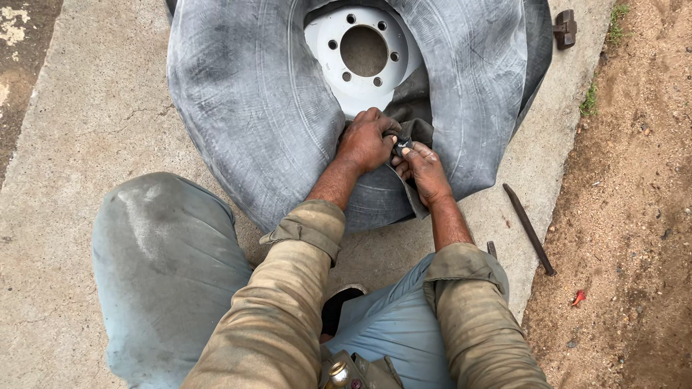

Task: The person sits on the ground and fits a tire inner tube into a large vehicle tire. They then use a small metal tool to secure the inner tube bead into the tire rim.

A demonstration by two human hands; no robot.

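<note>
Gripping valve stem [401,146] just below white rim [360,54]: left hand [367,140] and right hand [425,171] pinched shut on it, amid inner tube [252,94]. Next move likely needs steady pull.

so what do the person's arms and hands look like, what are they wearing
Both arms wear dusty, khaki-brown long sleeves rolled back to buttoned cuffs below the elbow: left sleeve, right sleeve. The forearms are bare. The left hand and right hand wear no gloves and look grimy.
</note>
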